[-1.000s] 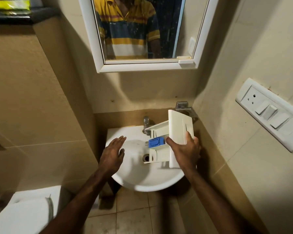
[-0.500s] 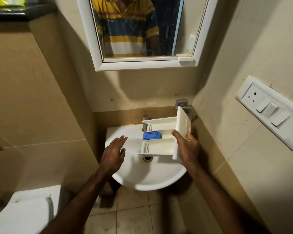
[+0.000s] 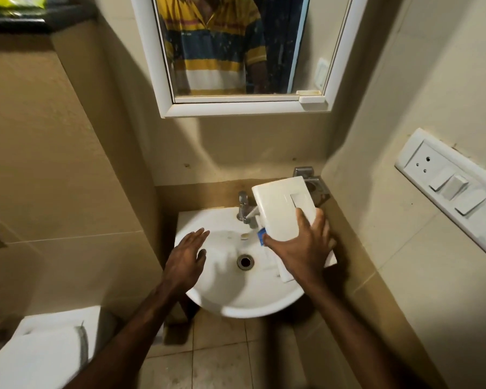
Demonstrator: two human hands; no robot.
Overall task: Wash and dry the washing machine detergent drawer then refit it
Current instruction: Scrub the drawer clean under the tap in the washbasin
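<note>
The white detergent drawer [image 3: 281, 209] is tipped over the right side of the white washbasin [image 3: 230, 301], its flat front panel facing me. Only a corner of its blue insert [image 3: 261, 236] peeks out below the panel. My right hand [image 3: 303, 248] grips the drawer by the front panel, thumb at the lower left and fingers over the right edge. With its fingers straight, my left hand [image 3: 187, 256] hovers over the basin's left rim and holds nothing. The chrome tap [image 3: 244, 206] stands just left of the drawer; no water is visible.
A mirror [image 3: 236, 49] hangs above the basin. A switch panel [image 3: 455, 189] sits on the right wall, close to my right arm. A metal holder [image 3: 312, 183] is fixed in the corner behind the drawer. A white toilet [image 3: 40, 352] stands at the lower left.
My right hand has turned the drawer so the front panel faces me and the compartments point away and down. The left hand has stayed over the basin's left rim.
</note>
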